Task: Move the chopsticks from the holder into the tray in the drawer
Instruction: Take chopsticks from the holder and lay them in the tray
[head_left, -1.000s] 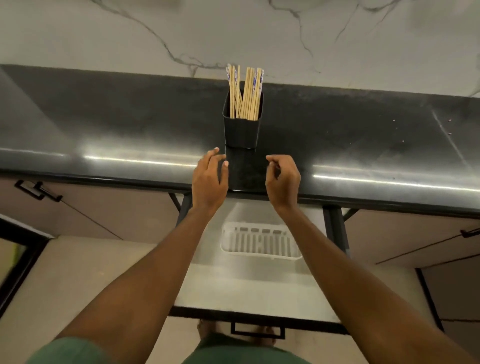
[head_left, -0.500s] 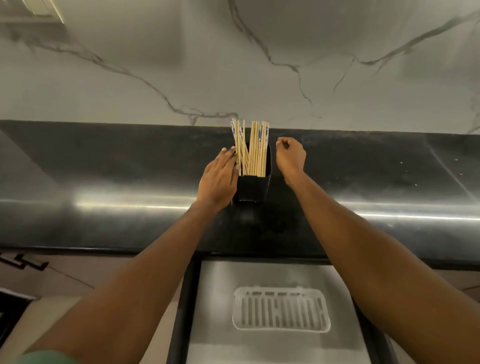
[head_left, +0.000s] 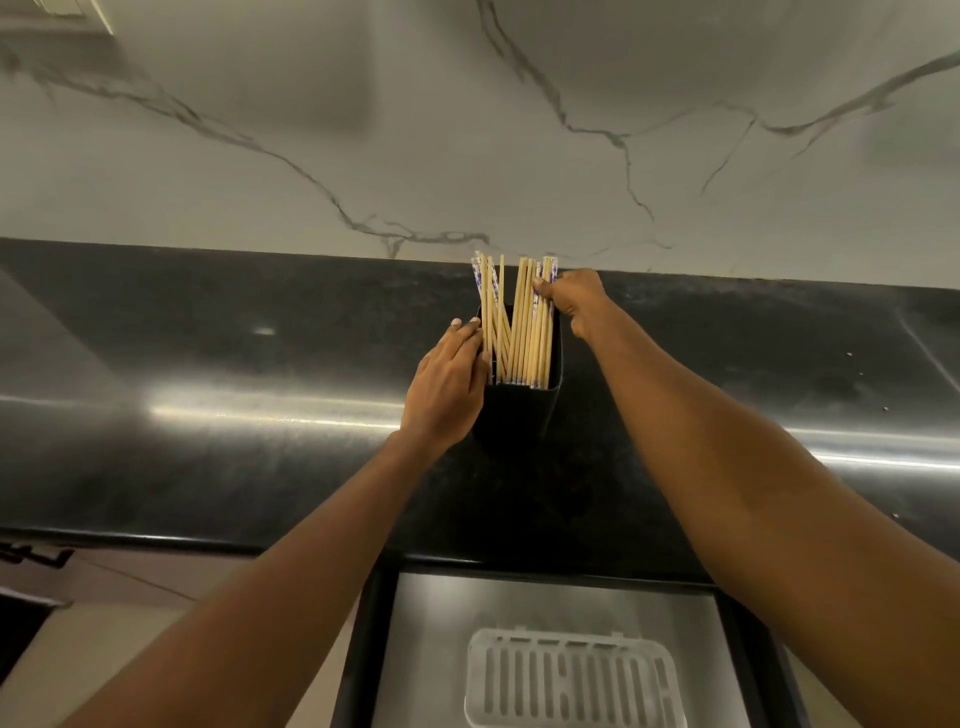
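While curled, right hand (head_left: 574, 301) on chopsticks (head_left: 524, 332).

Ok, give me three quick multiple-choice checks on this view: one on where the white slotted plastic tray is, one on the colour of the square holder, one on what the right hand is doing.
1. The white slotted plastic tray lies:
A) on a shelf
B) in the open drawer
C) on the floor

2. The square holder with the wooden chopsticks in it is:
A) black
B) white
C) red

3. The right hand:
A) hangs idle
B) lies flat in the tray
C) grips a bunch of the chopsticks near their tops

Key:
1 B, the tray sits on the drawer's metal floor.
2 A, the holder's walls are plain black.
3 C, thumb and fingers close round the right-hand bunch.
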